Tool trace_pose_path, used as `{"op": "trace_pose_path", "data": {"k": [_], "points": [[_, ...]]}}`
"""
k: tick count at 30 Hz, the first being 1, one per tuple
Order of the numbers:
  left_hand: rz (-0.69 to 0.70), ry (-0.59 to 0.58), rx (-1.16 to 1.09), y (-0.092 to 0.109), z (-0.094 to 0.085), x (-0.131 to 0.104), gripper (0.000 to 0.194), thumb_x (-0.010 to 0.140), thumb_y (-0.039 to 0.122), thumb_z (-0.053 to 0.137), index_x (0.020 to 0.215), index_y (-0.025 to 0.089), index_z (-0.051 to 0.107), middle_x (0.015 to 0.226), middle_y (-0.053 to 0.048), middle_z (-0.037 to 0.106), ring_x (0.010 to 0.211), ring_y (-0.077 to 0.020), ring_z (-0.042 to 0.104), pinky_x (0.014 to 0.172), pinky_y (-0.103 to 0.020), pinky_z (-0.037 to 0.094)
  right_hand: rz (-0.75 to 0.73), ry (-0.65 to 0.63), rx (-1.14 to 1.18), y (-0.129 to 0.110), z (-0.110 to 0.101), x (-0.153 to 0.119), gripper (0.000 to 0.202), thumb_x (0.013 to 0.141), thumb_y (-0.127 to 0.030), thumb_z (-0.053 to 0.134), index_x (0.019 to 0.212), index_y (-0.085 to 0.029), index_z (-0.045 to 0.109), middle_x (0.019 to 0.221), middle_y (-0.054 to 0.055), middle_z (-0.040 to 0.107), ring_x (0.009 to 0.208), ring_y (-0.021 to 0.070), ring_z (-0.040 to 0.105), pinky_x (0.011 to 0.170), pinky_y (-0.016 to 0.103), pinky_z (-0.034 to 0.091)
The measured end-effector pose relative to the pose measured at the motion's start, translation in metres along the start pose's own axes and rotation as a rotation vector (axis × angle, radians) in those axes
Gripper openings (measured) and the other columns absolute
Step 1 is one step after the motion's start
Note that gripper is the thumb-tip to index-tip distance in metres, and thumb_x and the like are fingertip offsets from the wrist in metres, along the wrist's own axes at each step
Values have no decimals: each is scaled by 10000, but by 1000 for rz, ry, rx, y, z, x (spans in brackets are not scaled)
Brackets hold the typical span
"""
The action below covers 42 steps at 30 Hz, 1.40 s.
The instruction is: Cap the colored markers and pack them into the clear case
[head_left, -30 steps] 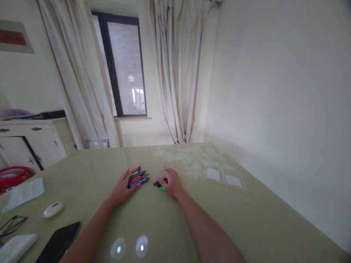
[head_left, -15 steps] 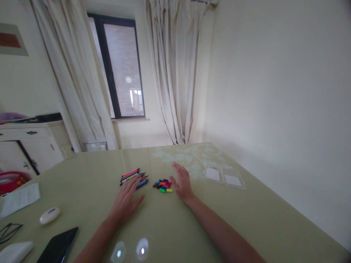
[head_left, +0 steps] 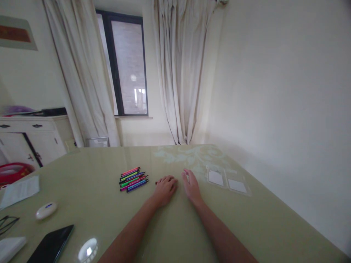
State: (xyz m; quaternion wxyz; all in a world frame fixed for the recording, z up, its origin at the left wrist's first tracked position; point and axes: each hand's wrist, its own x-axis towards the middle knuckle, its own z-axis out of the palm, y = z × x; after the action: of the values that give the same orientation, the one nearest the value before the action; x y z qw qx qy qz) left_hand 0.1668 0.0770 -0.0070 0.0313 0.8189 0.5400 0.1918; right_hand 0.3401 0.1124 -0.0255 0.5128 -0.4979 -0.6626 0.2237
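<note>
Resting palm-down on the green surface [head_left: 170, 226], the left hand [head_left: 165, 188] is seen with curled fingers cupped over a small pile of pen caps [head_left: 157, 182], of which only a red edge shows at its far left side. The right hand [head_left: 192, 186] is laid flat and open just beside it, empty, fingers stretched forward. A bundle of coloured pens [head_left: 133, 179] is found near the left hand, to its left, untouched.

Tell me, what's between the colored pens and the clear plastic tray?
Both hands: the left hand nearer the colored pens, the right hand nearer the clear plastic tray, in the head view.
</note>
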Motion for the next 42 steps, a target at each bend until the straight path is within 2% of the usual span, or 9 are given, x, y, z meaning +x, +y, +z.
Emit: {"op": "trace_pose_path", "data": {"k": [5, 11, 14, 17, 20, 23, 26, 31, 42], "points": [[42, 15, -33, -11, -1, 16, 308, 1040, 274, 433, 1167, 205, 705, 1190, -93, 715, 1117, -229, 641, 994, -357, 486, -120, -213, -221, -8, 1, -7, 386, 998, -350, 467, 1316, -195, 622, 1311, 134, 679, 1243, 267, 604, 1098, 423, 429], [33, 52, -48, -11, -4, 9, 379, 981, 143, 486, 1289, 263, 670, 1336, -50, 702, 1275, -219, 593, 1124, -373, 403, -266, -298, -368, -15, 2, -14, 437, 963, -133, 406, 1342, -187, 617, 1286, 129, 698, 1189, 254, 633, 1054, 407, 472], [-71, 112, -41, -23, -24, 5, 351, 1008, 194, 449, 1251, 251, 696, 1326, -58, 707, 1248, -219, 612, 1109, -371, 421, -302, -317, -408, -16, 4, -16, 437, 971, -164, 439, 1379, -178, 594, 1317, 138, 683, 1216, 277, 622, 1068, 431, 469], [-253, 174, -12, -51, -57, 0, 391, 1053, 286, 359, 1212, 198, 705, 1257, -103, 728, 1156, -226, 654, 1028, -356, 473, -321, -318, -449, -15, 5, -17, 452, 973, -191, 479, 1415, -191, 574, 1350, 139, 668, 1235, 285, 615, 1083, 447, 456], [-416, 139, 39, -83, -87, -14, 319, 1013, 293, 443, 1069, 206, 745, 1081, -102, 777, 1018, -257, 702, 916, -365, 510, -349, -335, -447, -15, 4, -16, 441, 986, -182, 469, 1409, -225, 582, 1343, 111, 676, 1227, 269, 616, 1082, 437, 451], [-518, 77, 83, -104, -103, -29, 233, 955, 294, 538, 949, 225, 761, 995, -94, 783, 961, -270, 713, 848, -359, 514, -400, -366, -453, -23, 2, -13, 417, 993, -171, 468, 1380, -249, 604, 1308, 92, 688, 1195, 264, 612, 1068, 433, 451], [-559, 17, 102, -112, -105, -36, 185, 919, 299, 587, 913, 234, 760, 966, -86, 783, 919, -262, 720, 809, -343, 514, -421, -361, -506, -32, 3, -8, 343, 984, -162, 497, 1276, -233, 663, 1230, 111, 696, 1134, 278, 610, 1026, 442, 468], [-596, -32, 111, -113, -94, -37, 161, 914, 288, 604, 952, 244, 754, 1023, -78, 782, 957, -251, 721, 820, -330, 517, -454, -375, -528, -35, 5, -2, 255, 983, -152, 515, 1132, -225, 708, 1162, 111, 668, 1059, 265, 609, 953, 407, 500], [-601, -26, 118, -116, -82, -39, 162, 942, 341, 612, 1001, 232, 716, 1052, -81, 772, 1000, -262, 723, 841, -342, 530, -438, -373, -479, -30, 8, -3, 216, 995, -181, 507, 1031, -232, 714, 1160, 103, 672, 1075, 268, 609, 952, 413, 490]]}}
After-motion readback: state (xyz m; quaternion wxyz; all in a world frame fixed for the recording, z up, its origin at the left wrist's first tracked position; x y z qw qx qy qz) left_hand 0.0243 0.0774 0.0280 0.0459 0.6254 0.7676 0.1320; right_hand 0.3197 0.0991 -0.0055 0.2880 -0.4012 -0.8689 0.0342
